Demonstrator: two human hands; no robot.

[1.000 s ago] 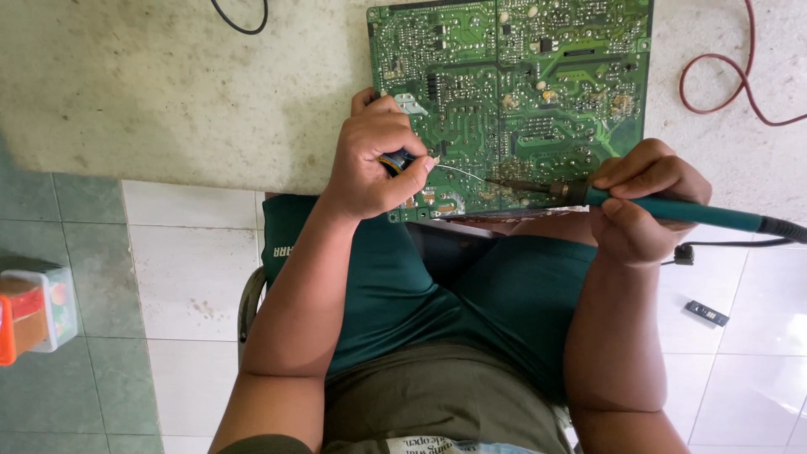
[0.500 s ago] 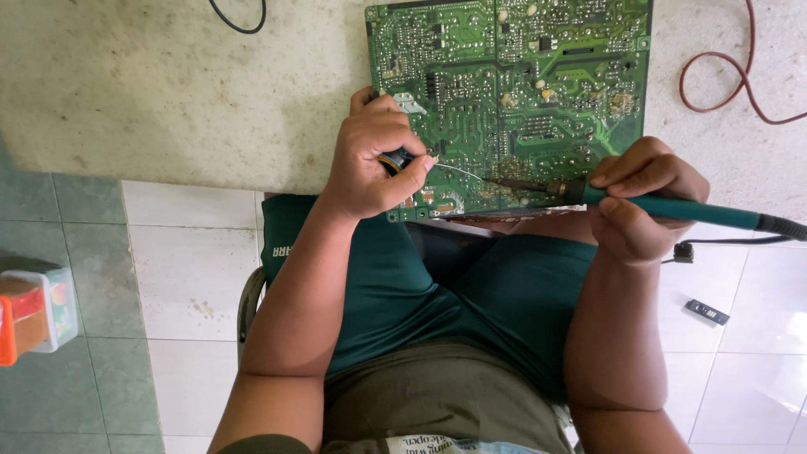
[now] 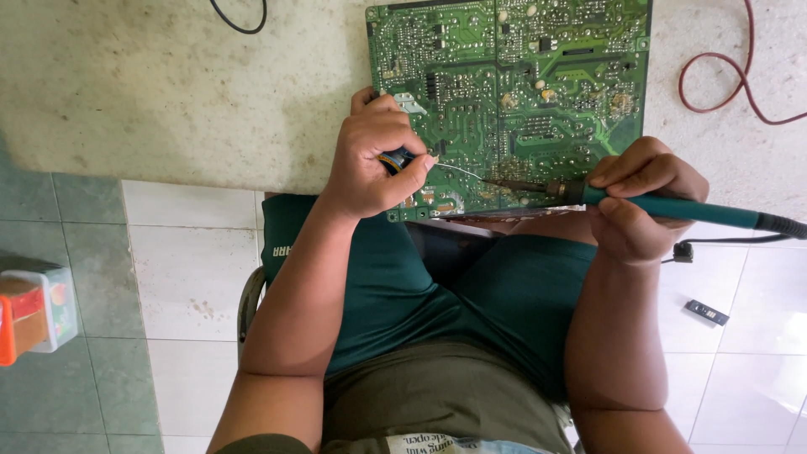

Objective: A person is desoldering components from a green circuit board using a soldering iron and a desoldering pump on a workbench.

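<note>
A green circuit board lies solder side up on a stone tabletop, its near edge hanging over the table's rim. My left hand rests on the board's near left corner and pinches a thin solder wire that runs right toward the iron's tip. My right hand grips a soldering iron with a teal handle. Its metal tip touches the board near the lower edge, where the wire ends.
A red cable loops on the table at the right, a black cable at the top. On the tiled floor sit a clear container with orange contents at the left and a small black part at the right.
</note>
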